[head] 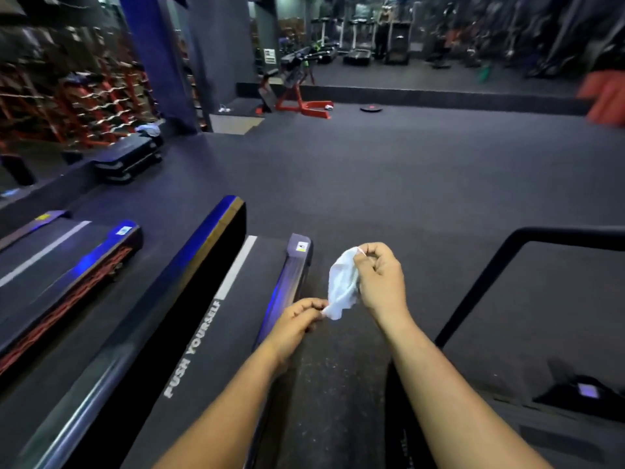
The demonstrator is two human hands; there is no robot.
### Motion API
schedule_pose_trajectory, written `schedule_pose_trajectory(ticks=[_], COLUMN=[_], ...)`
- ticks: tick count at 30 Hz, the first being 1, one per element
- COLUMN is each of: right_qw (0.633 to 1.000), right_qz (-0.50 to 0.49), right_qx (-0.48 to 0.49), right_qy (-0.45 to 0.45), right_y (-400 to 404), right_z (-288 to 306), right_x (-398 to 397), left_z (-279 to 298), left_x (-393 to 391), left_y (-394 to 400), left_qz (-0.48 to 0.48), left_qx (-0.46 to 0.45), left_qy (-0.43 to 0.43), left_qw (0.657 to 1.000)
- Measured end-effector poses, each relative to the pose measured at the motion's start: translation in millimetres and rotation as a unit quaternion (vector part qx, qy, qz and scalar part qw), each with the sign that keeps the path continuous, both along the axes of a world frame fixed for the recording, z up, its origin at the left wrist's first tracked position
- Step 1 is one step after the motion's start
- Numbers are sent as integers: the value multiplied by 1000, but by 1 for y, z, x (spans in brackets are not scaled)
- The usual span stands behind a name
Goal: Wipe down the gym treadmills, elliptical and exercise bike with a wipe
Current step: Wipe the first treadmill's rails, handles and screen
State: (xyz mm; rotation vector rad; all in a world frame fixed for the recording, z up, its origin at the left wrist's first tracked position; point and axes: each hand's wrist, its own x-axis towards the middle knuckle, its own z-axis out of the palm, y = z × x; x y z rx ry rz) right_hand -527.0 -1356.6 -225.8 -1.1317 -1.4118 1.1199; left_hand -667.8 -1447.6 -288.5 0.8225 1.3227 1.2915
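Note:
A crumpled white wipe (342, 286) hangs in the air between my two hands, above the floor. My right hand (380, 277) pinches its upper edge with curled fingers. My left hand (299, 319) pinches its lower corner. Just left of my hands runs a treadmill belt (216, 333) printed "PUSH YOURSELF", with a grey side rail (291, 275) beside the wipe. A second treadmill (57, 269) lies further left. At the right stands a black machine with a curved handlebar (507, 262) and a small lit console (586, 390).
Dark rubber floor (389, 184) stretches ahead. Stacked step platforms (130, 157) sit at the left by a blue pillar (152, 59). A red bench frame (297, 96) and a round disc (371, 108) lie farther back. Red racks fill the left wall.

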Motion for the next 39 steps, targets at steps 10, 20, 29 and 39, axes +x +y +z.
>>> schedule_pose_trajectory(ticks=[10, 20, 29, 39], right_qw=[983, 990, 985, 992], right_qz=[-69, 72, -15, 115], right_qx=[41, -84, 100, -35], right_qy=[-162, 89, -138, -39], right_y=[112, 260, 393, 526], right_z=[22, 3, -13, -10], right_x=[18, 29, 2, -67], left_z=[25, 39, 66, 52], left_x=[5, -9, -58, -109], left_y=[172, 335, 455, 586], left_qz=[-52, -17, -24, -13], left_qx=[88, 114, 147, 129], left_qy=[115, 167, 360, 214], left_qw=[988, 979, 921, 968])
